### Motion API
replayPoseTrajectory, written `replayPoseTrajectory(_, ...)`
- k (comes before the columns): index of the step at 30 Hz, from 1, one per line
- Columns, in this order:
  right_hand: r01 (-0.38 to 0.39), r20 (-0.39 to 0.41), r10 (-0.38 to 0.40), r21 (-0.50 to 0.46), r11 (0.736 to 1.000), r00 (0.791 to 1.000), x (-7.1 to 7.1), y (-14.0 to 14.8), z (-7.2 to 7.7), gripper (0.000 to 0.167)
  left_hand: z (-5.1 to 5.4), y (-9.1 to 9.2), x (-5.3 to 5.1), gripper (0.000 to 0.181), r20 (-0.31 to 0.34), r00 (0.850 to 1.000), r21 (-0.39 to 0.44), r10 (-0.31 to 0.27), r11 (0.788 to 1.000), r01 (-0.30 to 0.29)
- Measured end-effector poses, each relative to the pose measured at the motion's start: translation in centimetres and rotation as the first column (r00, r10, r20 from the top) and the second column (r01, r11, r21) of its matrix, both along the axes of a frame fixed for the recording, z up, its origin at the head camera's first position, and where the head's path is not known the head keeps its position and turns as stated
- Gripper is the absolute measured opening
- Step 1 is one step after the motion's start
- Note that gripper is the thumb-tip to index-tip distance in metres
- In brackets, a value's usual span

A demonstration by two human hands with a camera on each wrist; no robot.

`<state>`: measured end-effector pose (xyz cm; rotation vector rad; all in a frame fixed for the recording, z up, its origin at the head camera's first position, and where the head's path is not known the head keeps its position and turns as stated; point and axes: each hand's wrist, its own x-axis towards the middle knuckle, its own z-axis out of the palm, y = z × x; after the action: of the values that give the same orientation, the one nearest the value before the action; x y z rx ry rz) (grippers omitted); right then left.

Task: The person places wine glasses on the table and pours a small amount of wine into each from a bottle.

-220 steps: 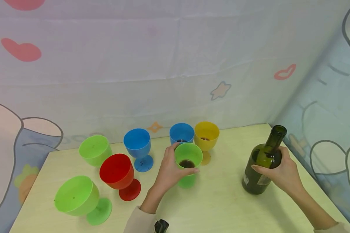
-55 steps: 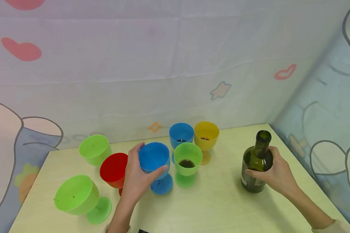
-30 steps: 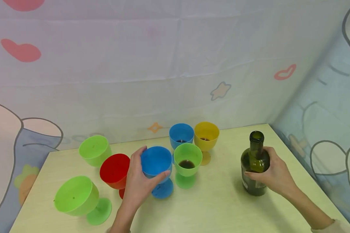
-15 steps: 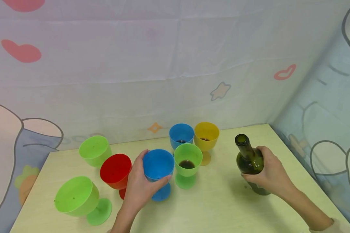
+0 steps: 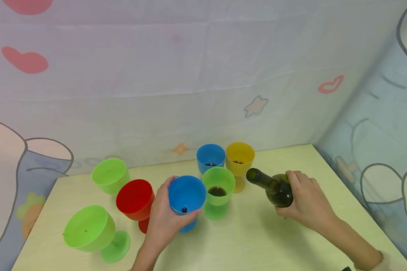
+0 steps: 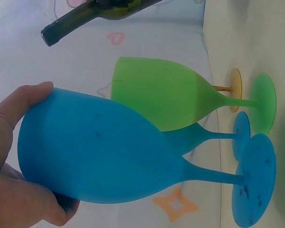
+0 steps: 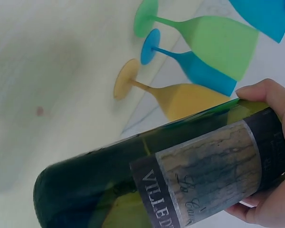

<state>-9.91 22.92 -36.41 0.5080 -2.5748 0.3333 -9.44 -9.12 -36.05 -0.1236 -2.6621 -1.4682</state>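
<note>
My left hand [image 5: 167,216] grips a blue goblet [image 6: 99,147] round its bowl near the rim. A small dark spot shows at the bottom of that bowl. In my right hand [image 5: 306,201] is a dark green wine bottle [image 7: 171,175], raised and tilted, its neck [image 5: 262,178] pointing left toward the cups. The bottle mouth stands apart from the blue goblet's rim, up and to its right. Between them stands a green goblet [image 5: 218,184] with dark liquid inside. Whether the held goblet's foot touches the table cannot be told.
Behind the green goblet stand another blue goblet [image 5: 211,156] and a yellow goblet [image 5: 240,158], both with a little dark liquid. On the left are a red goblet [image 5: 135,199] and two green goblets, one near [image 5: 88,229] and one far [image 5: 110,175]. A printed cloth [image 5: 139,75] hangs behind the table.
My left hand went from the green goblet to the blue one and drew it right and nearer. The bottle, upright earlier, has been lifted, moved left and tilted.
</note>
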Motion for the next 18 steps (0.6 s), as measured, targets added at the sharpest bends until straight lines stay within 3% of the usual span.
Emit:
replayPoseTrajectory(5, -0.008, 0.007, 0.008, 0.097, 0.995, 1.0, 0.1, -0.8, 0.6, 0.067, -0.1, 0.1, 0.1, 0.088, -0.008, 1.0, -0.013, -0.011, 1.0, 0.011)
replayPoseTrajectory(14, -0.033, -0.103, 0.057, 0.222, 0.975, 0.993, -0.1, -2.2, 1.0, 0.068, -0.2, 0.4, 0.2, 0.088, -0.002, 1.0, -0.029, -0.028, 0.999, 0.027)
replayPoseTrajectory(18, -0.023, -0.117, 0.056, 0.268, 0.963, 0.992, -0.1, -2.8, 1.3, 0.071, -0.1, 0.5, 0.3, 0.089, 0.003, 0.999, -0.034, -0.035, 0.999, 0.035)
